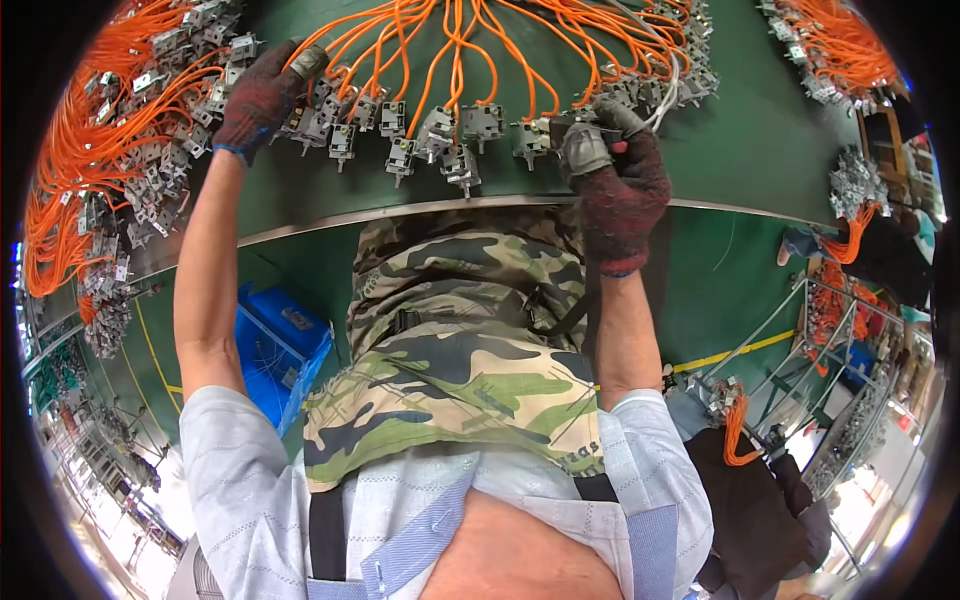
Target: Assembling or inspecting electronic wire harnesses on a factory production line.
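Observation:
My left hand (262, 105), in a dark red and black glove with grey-wrapped fingertips, is at the left end of a fanned row of small grey metal switch-like boxes. Its fingers are curled together beside the orange wires (378, 50), and what lies under them is hidden. In a matching glove, my right hand (625, 195) has thumb and forefinger drawn in at the row's right side, next to a metal box with a short shaft (533, 143). The hold between those fingertips cannot be made out. Between my hands lie several such boxes (435, 135), shafts toward me.
Heaps of orange-wired boxes (130, 120) cover the left of the green table (755, 150); another bundle (830, 50) lies far right. Its metal edge (470, 206) runs before me. Below left stands a blue bin (280, 345). A person in dark clothes (750, 510) and metal racks are at right.

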### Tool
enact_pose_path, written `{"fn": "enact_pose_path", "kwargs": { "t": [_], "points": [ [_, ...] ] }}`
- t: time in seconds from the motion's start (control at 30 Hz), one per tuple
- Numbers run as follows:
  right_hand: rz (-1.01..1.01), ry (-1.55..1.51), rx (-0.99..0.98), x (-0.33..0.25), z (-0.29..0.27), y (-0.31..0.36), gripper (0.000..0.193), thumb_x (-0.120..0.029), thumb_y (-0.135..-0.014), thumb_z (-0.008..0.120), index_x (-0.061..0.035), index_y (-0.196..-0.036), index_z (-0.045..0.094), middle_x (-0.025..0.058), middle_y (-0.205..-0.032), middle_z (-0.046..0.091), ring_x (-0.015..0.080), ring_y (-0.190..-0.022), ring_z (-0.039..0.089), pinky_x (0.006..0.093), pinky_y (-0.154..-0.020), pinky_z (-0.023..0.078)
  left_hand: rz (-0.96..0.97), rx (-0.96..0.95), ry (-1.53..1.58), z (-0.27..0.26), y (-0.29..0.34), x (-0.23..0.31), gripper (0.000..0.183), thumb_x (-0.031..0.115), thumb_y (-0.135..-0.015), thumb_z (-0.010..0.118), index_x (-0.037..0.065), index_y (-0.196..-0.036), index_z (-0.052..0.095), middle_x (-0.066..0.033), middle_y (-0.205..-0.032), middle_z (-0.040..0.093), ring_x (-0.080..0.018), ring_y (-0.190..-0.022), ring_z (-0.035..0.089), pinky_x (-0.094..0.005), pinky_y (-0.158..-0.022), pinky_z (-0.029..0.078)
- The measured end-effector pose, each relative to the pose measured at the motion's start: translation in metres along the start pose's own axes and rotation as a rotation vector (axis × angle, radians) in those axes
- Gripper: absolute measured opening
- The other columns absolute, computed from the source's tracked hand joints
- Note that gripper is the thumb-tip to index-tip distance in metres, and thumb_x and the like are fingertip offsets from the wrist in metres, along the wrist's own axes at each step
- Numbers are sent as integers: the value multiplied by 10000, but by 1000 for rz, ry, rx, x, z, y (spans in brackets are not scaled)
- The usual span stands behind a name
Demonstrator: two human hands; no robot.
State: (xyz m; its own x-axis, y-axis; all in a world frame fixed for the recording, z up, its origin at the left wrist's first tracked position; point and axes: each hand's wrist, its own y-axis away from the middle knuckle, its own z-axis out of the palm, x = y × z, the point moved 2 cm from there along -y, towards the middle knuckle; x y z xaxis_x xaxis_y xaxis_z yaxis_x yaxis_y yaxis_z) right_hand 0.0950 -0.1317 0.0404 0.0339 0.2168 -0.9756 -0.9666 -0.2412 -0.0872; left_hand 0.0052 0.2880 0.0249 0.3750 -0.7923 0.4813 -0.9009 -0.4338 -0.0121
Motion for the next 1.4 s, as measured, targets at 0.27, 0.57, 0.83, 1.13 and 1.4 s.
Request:
{"fn": "enact_pose_path", "kwargs": {
  "t": [0.27,0.57,0.83,1.13,1.4],
  "points": [
    [-93,212,125,21,-2,-8,325,-68,-905,809,9,-1202,702,65,-975,747,105,-850,669,286,-764,580,4,30,17,29,52,77,464,408,-1015,610,111,-1371,621,-210,-1236,679,-407,-1164,639,-485,-945,538],
    [-135,361,95,12,-39,-49,303,-114,-871,839,-30,-1145,739,44,-920,745,96,-825,650,295,-742,571,-77,177,-85,54,81,133,580,476,-968,671,102,-1406,604,-215,-1270,665,-443,-1199,602,-529,-1039,457],
    [-126,424,200,6,-41,-39,312,-113,-877,836,-9,-1153,733,66,-965,742,108,-831,648,283,-734,575,450,247,-54,54,95,235,583,451,-829,786,71,-1257,674,-192,-1416,590,-440,-1405,457,-595,-1156,329],
    [-20,227,143,0,-35,-36,322,-144,-915,815,0,-1184,714,75,-985,750,140,-875,709,294,-744,596,407,-134,-382,64,68,243,601,450,-839,746,78,-1301,648,-157,-1465,556,-414,-1474,382,-664,-1204,207],
    [-135,280,58,11,-41,-41,302,-103,-906,808,0,-1174,715,64,-942,744,120,-869,711,286,-767,592,454,-196,-398,71,59,249,480,304,-816,752,37,-1203,656,-151,-1342,610,-366,-1394,473,-665,-1223,219]
  ]
}}
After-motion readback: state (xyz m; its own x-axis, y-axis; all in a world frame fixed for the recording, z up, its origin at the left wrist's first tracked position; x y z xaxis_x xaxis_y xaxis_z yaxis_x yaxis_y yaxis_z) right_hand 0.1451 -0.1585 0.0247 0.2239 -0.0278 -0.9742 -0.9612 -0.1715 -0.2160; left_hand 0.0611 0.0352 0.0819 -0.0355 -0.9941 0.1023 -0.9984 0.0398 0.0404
